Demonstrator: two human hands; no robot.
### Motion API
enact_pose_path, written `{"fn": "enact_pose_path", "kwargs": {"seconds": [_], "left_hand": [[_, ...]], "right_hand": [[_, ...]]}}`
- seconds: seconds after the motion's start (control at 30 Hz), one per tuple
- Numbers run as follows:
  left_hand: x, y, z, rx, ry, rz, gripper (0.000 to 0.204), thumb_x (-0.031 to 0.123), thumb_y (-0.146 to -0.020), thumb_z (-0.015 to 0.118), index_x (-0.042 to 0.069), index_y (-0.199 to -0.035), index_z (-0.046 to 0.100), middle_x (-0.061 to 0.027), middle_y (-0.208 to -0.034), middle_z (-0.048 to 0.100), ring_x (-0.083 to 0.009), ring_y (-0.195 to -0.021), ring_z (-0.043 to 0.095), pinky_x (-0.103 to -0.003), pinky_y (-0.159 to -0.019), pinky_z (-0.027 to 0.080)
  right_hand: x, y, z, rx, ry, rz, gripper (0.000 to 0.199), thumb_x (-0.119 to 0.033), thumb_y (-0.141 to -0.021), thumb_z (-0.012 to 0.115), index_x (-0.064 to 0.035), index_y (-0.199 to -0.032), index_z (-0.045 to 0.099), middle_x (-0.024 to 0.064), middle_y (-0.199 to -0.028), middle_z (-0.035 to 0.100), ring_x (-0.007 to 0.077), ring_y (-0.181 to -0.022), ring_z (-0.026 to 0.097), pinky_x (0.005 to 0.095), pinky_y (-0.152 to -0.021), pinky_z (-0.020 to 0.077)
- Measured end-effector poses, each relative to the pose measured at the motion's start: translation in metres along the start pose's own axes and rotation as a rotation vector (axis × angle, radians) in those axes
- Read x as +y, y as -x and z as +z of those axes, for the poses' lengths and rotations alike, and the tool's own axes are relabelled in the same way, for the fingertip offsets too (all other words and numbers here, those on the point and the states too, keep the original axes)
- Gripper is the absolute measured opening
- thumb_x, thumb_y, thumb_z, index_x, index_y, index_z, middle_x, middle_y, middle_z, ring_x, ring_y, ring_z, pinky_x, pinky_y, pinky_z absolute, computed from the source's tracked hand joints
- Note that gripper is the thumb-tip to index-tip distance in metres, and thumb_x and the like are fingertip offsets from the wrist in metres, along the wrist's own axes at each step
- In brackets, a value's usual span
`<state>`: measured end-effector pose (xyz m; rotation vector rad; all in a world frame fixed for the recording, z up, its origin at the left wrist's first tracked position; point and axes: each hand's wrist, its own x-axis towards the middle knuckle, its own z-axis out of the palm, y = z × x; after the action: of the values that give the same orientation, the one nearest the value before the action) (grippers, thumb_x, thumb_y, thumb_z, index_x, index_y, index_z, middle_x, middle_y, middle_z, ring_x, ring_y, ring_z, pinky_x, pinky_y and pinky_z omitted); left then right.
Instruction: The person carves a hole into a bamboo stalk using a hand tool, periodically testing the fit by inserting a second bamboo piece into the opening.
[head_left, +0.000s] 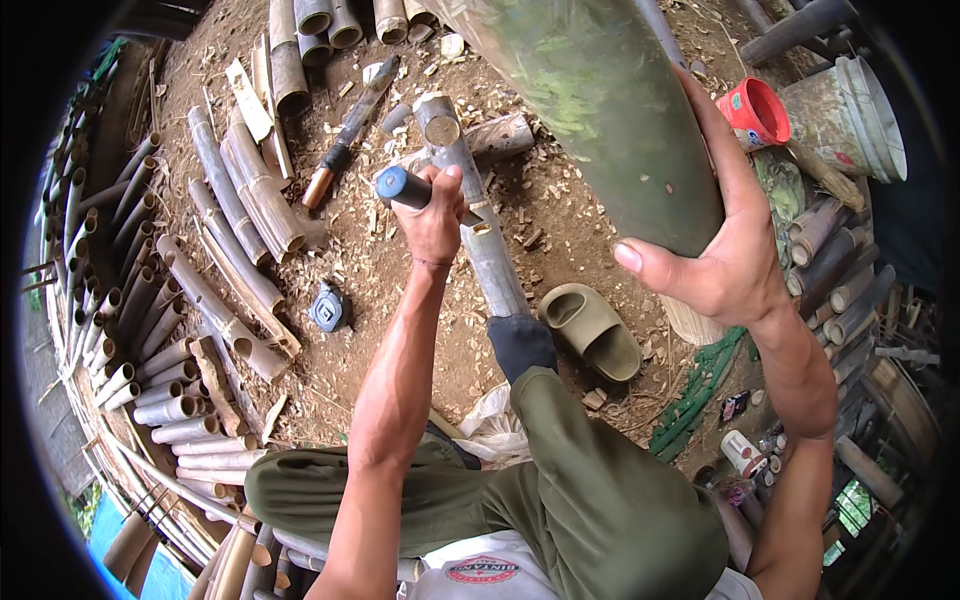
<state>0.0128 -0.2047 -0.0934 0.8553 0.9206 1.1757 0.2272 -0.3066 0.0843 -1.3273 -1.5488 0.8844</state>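
My left hand is closed round the handle of what looks like a chisel, its blue butt facing up. The metal blade meets a grey bamboo pole beside a small cut opening. At its far end the pole lies across a short log; a dark-socked foot touches its near end. Raised close to the camera, a large green cylindrical piece like a club is gripped by my right hand, thumb across its lower end. Its upper end runs out of the picture.
A knife with a wooden handle and a blue tape measure lie left on chip-strewn soil. Split bamboo and stacked poles line the left. An olive sandal, red tub and white bucket are right.
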Motion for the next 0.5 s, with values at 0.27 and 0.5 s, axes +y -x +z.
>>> {"fn": "enact_pose_path", "kwargs": {"seconds": [0.27,0.5], "left_hand": [[-0.0039,-0.0016,-0.0031,-0.009,0.0,0.0,0.035,0.017,-0.087,0.069,0.008,-0.062,0.047,0.0023,-0.052,0.044,-0.0064,-0.043,0.04,-0.023,-0.042,0.033],[-0.0059,-0.0008,-0.0039,0.003,-0.012,0.005,0.035,0.017,-0.087,0.068,0.008,-0.061,0.046,0.0021,-0.052,0.044,-0.0066,-0.042,0.04,-0.023,-0.042,0.034]], "right_hand": [[0.0008,-0.0028,0.0054,-0.008,-0.048,0.014,0.102,-0.017,-0.069,0.077,0.0052,-0.151,0.02,0.0171,-0.145,0.042,0.0235,-0.135,0.041,0.0345,-0.112,0.0301],[0.0002,-0.004,0.0064,-0.018,0.017,0.006,0.104,-0.018,-0.068,0.079,0.0051,-0.151,0.019,0.0173,-0.146,0.041,0.0236,-0.136,0.04,0.0345,-0.113,0.0295]]}}
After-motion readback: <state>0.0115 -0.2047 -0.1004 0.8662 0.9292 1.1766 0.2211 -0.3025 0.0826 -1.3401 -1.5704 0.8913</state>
